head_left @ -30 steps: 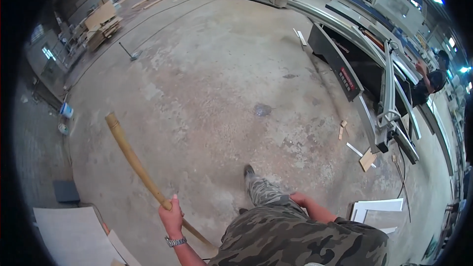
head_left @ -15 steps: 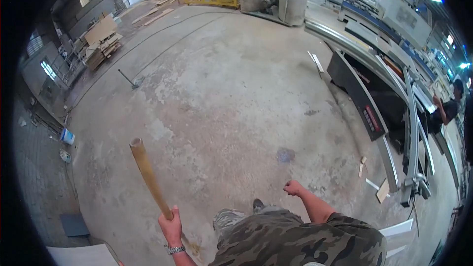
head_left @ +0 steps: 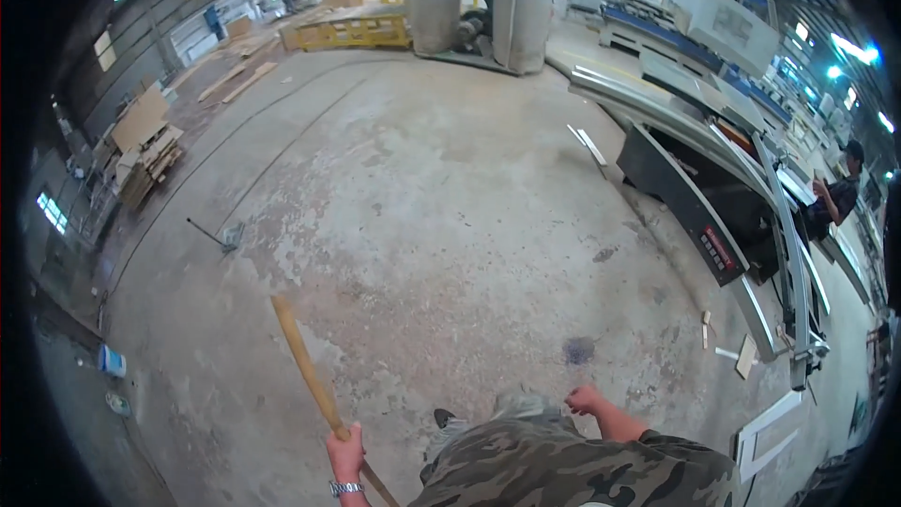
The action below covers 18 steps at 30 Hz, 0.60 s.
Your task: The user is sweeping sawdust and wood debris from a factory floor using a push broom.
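Note:
My left hand [head_left: 346, 455] is wrapped round a long wooden pole [head_left: 308, 363], which slants up and away to the left. The pole's lower part passes below the hand and out of the picture's bottom edge. My right hand [head_left: 584, 401] hangs at my right side with its fingers curled in, and nothing shows in it. It is over the bare concrete floor [head_left: 450, 216], near a dark stain [head_left: 578, 350]. One dark shoe [head_left: 444, 418] shows at the front of my body.
At the right stands a long dark machine [head_left: 683, 211] with metal rails, a person [head_left: 835, 197] beyond it. Scrap strips [head_left: 746, 357] and a white frame [head_left: 770, 437] lie near it. Ahead left are a long-handled dustpan-like thing [head_left: 228, 238], stacked boards [head_left: 148, 164] and a bucket [head_left: 113, 361].
I have moved forward over the floor; the dustpan-like thing and bucket sit further left and lower. The pole's upper end has swung right and lower, still in my left hand.

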### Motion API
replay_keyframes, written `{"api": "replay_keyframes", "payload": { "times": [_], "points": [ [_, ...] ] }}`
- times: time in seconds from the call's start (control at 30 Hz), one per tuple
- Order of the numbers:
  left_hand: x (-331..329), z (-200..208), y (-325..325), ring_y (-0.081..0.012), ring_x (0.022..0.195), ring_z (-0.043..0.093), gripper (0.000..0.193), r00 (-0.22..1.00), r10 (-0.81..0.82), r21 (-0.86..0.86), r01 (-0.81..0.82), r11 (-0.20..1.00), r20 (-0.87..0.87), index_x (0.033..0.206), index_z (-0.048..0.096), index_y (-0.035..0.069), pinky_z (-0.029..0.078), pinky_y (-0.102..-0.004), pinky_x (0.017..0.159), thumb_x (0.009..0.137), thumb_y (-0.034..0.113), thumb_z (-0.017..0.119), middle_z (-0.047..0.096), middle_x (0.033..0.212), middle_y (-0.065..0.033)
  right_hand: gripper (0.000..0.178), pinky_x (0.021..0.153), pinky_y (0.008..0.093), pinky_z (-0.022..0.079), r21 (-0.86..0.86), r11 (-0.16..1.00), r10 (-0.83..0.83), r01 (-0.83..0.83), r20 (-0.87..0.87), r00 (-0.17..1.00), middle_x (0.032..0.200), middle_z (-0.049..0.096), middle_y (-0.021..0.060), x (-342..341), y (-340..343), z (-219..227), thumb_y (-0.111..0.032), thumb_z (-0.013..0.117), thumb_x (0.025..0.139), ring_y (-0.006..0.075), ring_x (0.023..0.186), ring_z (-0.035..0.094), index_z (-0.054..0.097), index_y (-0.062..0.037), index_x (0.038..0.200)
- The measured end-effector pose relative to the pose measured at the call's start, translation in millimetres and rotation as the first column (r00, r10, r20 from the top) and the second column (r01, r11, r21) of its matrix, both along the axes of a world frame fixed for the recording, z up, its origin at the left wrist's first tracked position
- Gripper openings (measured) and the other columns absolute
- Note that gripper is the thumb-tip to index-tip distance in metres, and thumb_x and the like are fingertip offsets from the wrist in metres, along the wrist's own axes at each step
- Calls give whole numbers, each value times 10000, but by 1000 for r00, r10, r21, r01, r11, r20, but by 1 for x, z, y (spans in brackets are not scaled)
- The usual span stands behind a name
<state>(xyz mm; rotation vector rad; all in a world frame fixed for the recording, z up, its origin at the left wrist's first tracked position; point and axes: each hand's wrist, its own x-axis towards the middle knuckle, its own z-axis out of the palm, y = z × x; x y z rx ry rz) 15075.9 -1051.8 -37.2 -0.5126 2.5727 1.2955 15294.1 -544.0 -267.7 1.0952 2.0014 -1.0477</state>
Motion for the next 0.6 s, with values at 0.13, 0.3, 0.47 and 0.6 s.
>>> {"api": "replay_keyframes", "payload": {
  "times": [0.13, 0.3, 0.47, 0.6],
  "points": [
    [-114, 5, 0, -143, 428, 521, 315, 997, -58, 146, 51, 988, 43, 691, 518, 42, 426, -293, 425, 840, 258, 694, 523, 528, -41, 272, 527, 353, 526, -75, 970, -228, 232, 54, 972, 663, 670, 99, -16, -22, 0, -251, 618, 796, 210, 537, 636, 682, 10, 753],
    [-242, 0, 45, -117, 413, 482, 270, 986, -164, 217, 167, 962, -33, 735, 499, 68, 405, -264, 417, 869, 233, 667, 491, 520, -12, 250, 535, 356, 526, -48, 940, -335, 337, 50, 941, 677, 674, 114, -115, -30, 18, -223, 602, 795, 207, 572, 647, 679, 14, 784],
    [-354, 6, 120, -104, 412, 477, 278, 982, -169, 310, 187, 932, -83, 711, 486, 63, 382, -255, 397, 872, 206, 662, 482, 521, -6, 241, 521, 339, 527, -82, 911, -402, 404, 40, 915, 741, 681, 97, -207, 10, -22, -217, 593, 779, 184, 625, 663, 693, -21, 876],
    [-438, 32, 160, -101, 412, 477, 287, 978, -182, 284, 202, 937, -98, 697, 482, 62, 376, -253, 393, 870, 201, 664, 478, 522, -3, 232, 511, 329, 521, -136, 894, -426, 428, 46, 904, 708, 677, 92, -321, 49, -17, -214, 589, 771, 188, 603, 658, 690, -16, 839]
  ]
}}
